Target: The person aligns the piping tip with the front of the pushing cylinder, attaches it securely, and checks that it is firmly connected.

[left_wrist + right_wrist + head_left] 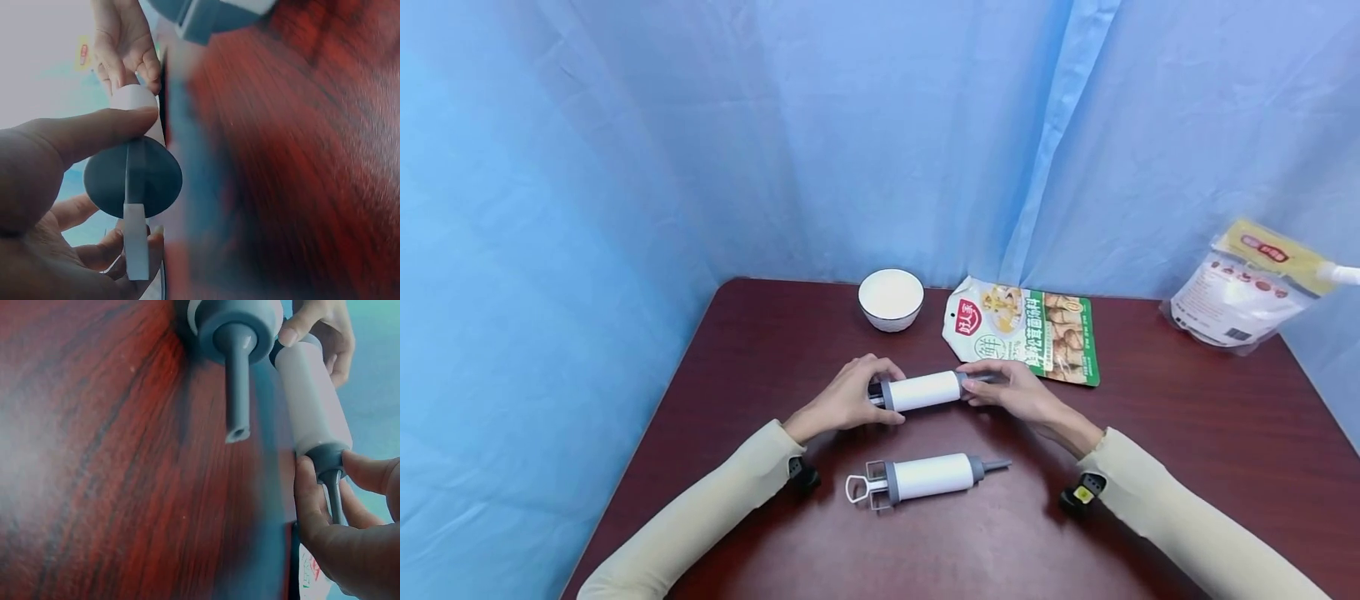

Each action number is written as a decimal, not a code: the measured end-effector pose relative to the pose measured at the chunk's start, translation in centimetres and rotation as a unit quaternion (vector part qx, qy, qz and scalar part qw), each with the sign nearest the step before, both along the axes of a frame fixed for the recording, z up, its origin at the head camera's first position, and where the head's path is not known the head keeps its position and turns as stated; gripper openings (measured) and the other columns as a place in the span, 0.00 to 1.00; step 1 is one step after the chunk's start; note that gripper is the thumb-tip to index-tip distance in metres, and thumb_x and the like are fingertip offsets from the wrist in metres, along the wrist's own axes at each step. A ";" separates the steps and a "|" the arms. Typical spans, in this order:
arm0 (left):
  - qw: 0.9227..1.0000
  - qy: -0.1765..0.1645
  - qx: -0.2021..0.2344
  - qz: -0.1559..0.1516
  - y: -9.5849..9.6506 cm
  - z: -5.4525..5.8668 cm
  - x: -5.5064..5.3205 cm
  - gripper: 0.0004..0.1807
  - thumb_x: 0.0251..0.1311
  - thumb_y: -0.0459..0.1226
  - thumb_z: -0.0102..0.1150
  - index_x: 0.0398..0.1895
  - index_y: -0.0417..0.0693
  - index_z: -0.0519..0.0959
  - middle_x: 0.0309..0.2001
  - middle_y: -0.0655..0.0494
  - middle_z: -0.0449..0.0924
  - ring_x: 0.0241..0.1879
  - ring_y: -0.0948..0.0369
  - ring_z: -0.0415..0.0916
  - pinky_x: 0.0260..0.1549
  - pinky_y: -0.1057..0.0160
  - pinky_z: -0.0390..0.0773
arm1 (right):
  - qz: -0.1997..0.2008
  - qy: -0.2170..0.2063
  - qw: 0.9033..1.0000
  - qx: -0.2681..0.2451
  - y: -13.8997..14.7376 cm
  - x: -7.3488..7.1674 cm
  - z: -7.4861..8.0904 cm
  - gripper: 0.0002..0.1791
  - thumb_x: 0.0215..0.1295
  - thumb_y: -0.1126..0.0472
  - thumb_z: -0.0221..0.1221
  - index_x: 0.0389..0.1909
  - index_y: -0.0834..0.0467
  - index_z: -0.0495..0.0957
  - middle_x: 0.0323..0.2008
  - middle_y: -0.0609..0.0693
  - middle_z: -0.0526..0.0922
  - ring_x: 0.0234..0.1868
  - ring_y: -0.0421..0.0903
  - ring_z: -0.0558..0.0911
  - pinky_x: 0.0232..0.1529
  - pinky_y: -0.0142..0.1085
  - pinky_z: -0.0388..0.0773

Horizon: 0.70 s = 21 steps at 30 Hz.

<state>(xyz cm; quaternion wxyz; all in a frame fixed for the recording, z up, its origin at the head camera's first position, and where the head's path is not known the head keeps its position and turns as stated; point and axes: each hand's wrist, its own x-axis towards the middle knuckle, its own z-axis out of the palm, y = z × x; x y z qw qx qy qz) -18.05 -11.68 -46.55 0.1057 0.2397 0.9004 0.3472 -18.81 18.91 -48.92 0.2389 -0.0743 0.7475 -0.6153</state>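
Both hands hold a large white plunger syringe [925, 391] with grey end caps, lying sideways just in front of the food packet. My left hand [848, 397] grips its plunger end, thumb and fingers around the grey cap [103, 178]. The right hand [1018, 393] pinches the nozzle end, with fingertips on the grey collar [325, 457] and the thin nozzle [335, 497] running between the fingers. A second, matching syringe [934, 476] rests on the table nearer the body, its looped handle [856, 488] to the left and its nozzle [997, 465] to the right.
A white bowl [891, 321] stands at the back of the dark red table [760, 333]. Beside it lies a green and white food packet [1067, 333]. A spouted pouch [1240, 287] stands at the far right corner. Blue curtains [880, 133] hang behind and at the sides.
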 end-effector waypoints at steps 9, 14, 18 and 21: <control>1.000 -0.001 -0.021 0.002 0.0 -0.2 -0.2 0.28 0.43 0.40 0.86 0.48 0.51 0.82 0.43 0.54 0.79 0.46 0.58 0.71 0.53 0.57 0.69 | 0.005 -0.016 1.000 -0.011 -0.5 -0.1 -0.6 0.25 0.75 0.63 0.61 0.67 0.70 0.73 0.54 0.65 0.84 0.45 0.45 0.90 0.50 0.41 0.87; 1.000 -0.003 -0.027 -0.002 0.0 -0.5 -0.5 0.28 0.42 0.41 0.87 0.48 0.52 0.83 0.43 0.54 0.79 0.46 0.58 0.72 0.52 0.57 0.70 | 0.007 -0.019 1.000 -0.014 -0.5 -0.2 -0.9 0.24 0.76 0.64 0.60 0.67 0.71 0.74 0.53 0.64 0.85 0.45 0.47 0.90 0.48 0.41 0.88; 0.999 -0.010 -0.031 -0.001 0.0 -0.9 -0.5 0.28 0.42 0.41 0.87 0.48 0.53 0.82 0.44 0.54 0.79 0.46 0.58 0.71 0.52 0.58 0.71 | 0.014 -0.015 1.000 -0.010 -0.4 0.0 -1.2 0.23 0.77 0.64 0.59 0.67 0.70 0.73 0.53 0.65 0.85 0.44 0.48 0.91 0.46 0.41 0.88; 0.999 -0.017 -0.035 0.000 0.0 -1.0 -0.3 0.28 0.42 0.42 0.87 0.48 0.53 0.82 0.44 0.54 0.79 0.47 0.58 0.71 0.52 0.58 0.70 | 0.019 -0.013 1.000 -0.008 -0.4 0.2 -1.3 0.24 0.77 0.63 0.58 0.68 0.70 0.73 0.53 0.66 0.84 0.44 0.50 0.92 0.45 0.41 0.88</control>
